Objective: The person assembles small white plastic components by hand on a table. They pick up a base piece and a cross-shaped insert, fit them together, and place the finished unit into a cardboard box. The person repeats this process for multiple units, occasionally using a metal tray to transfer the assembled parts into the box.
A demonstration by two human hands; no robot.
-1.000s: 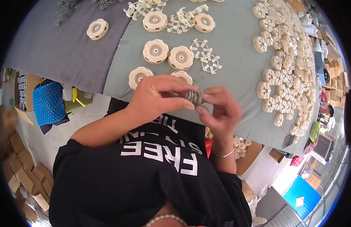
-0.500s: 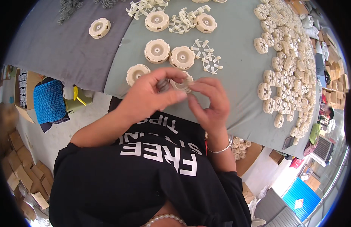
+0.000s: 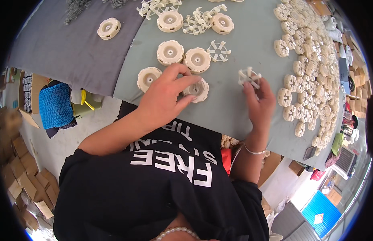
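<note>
Pinching white spoked ring (image 3: 249, 76) at two o'clock with right hand (image 3: 260, 105): press lightly. Steady cream housing (image 3: 200, 91) at twelve with curled left hand (image 3: 164, 94); cannot tell if gripping.

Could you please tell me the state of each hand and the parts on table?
Left hand: curved over left side of the near housing; grip unclear
Near housing: recess showing, partly covered
Right hand: closed on the held spoked ring
Held spoked ring: separate from any housing
Loose spoked ring: lying on the grey-green cloth
Other housings: mostly recess up
Small round parts: crowded together
</note>
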